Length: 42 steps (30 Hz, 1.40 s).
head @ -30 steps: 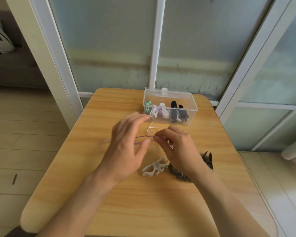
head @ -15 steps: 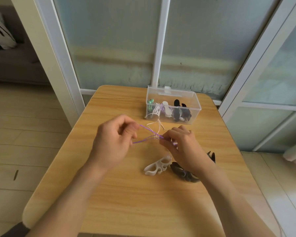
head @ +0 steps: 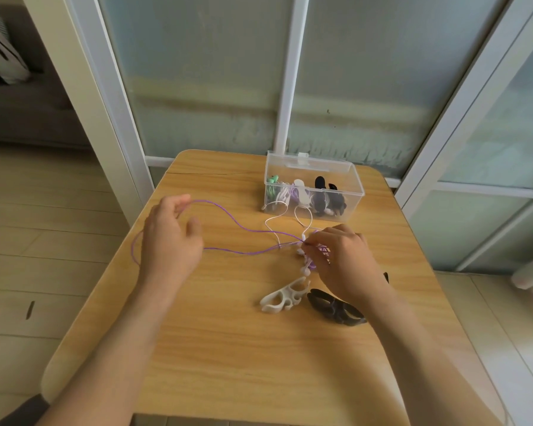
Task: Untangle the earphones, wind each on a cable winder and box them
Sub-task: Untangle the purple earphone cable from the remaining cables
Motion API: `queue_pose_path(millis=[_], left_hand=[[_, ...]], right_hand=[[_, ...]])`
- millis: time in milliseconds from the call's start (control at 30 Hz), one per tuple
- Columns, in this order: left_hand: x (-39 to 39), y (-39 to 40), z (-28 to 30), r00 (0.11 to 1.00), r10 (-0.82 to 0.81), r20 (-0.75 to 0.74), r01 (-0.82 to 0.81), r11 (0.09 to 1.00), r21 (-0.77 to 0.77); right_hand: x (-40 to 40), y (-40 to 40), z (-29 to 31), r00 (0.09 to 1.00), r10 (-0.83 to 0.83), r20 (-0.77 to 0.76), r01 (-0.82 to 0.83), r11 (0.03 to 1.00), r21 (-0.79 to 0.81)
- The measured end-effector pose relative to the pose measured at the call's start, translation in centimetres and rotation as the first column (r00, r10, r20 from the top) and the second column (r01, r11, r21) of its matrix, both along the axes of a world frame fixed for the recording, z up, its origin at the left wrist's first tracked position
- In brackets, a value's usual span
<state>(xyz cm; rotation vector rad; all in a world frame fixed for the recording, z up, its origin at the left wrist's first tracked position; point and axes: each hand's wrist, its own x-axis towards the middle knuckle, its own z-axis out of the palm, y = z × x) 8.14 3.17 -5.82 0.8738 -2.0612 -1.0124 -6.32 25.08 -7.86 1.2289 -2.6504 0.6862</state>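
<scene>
Two hands work one tangle above the wooden surface. The left hand has its fingers curled round a loop of the purple earphone cable and holds it out to the side; this spread probably keeps the strand taut so its path through the knot can be read. The right hand pinches the knot where purple and white cable cross, fixing it in place. A white cable winder and a black cable winder lie just beside the right hand, presumably staged within reach for winding. The clear box stands at the far edge with its lid up. It holds green, white-purple and black wound sets, apparently finished. The white cable loops run to its front wall.
</scene>
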Motion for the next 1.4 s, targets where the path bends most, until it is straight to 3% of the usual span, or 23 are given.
queue_pose_path(millis=[33,100,200,267,333,500,667,833,1000,1100,1167,1267,1300,1400], left_hand=[[0.0,0.4,-0.4,0.998,0.009,0.063,-0.003,0.995,-0.097],[-0.1,1.9,-0.3,0.999,-0.037,0.019,0.041,0.967,-0.253],[-0.7,4.5,0.1,0.932,-0.361,0.03,0.346,0.862,-0.371],[-1.1,5.9,-0.3,0.828,-0.542,0.144,0.556,0.757,-0.343],[-1.4,6.3,-1.4,0.774,-0.597,0.21,0.633,0.727,-0.266],[-1.9,5.2,-2.1,0.874,-0.475,0.101,0.479,0.808,-0.342],[-1.4,4.9,-0.4,0.904,-0.425,-0.051,0.384,0.859,-0.339],[-0.4,4.9,1.2,0.884,-0.395,-0.248,0.362,0.916,-0.171],[0.4,4.5,2.8,0.891,-0.233,-0.389,0.267,0.963,0.035],[0.3,3.9,2.6,0.908,-0.173,-0.382,0.211,0.976,0.058],[0.1,2.9,1.9,0.947,-0.148,-0.287,0.167,0.985,0.044],[0.1,1.9,0.7,0.998,-0.063,-0.004,0.062,0.984,-0.168],[0.2,2.1,0.7,0.998,-0.058,0.016,0.06,0.967,-0.247],[-0.2,4.0,1.1,0.925,-0.378,0.046,0.364,0.842,-0.397]], right_hand=[[0.1,0.0,0.0,1.0,0.008,0.005,-0.007,1.0,-0.001],[0.5,-0.3,-0.1,0.999,0.038,0.005,-0.038,0.999,-0.013],[1.4,-1.0,-0.2,0.996,0.092,-0.018,-0.093,0.994,-0.059],[2.2,-1.5,-0.3,0.992,0.123,-0.038,-0.126,0.989,-0.081],[2.7,-1.7,-0.3,0.986,0.151,-0.067,-0.156,0.984,-0.089],[2.8,-1.8,-0.2,0.978,0.166,-0.124,-0.187,0.967,-0.176],[2.6,-2.3,-0.2,0.99,0.136,-0.025,-0.138,0.946,-0.295],[1.9,-2.0,-0.3,0.992,0.107,0.073,-0.082,0.954,-0.289],[1.4,-1.6,0.2,0.981,0.129,0.146,-0.088,0.961,-0.262],[1.3,-1.5,0.3,0.974,0.164,0.155,-0.126,0.965,-0.229],[1.4,-1.5,0.2,0.972,0.185,0.145,-0.147,0.96,-0.238],[1.6,-1.2,-0.3,0.975,0.186,0.118,-0.157,0.963,-0.219],[1.6,-1.2,-0.4,0.975,0.184,0.121,-0.156,0.965,-0.212],[1.7,-1.2,-0.4,0.979,0.191,0.067,-0.175,0.966,-0.191]])
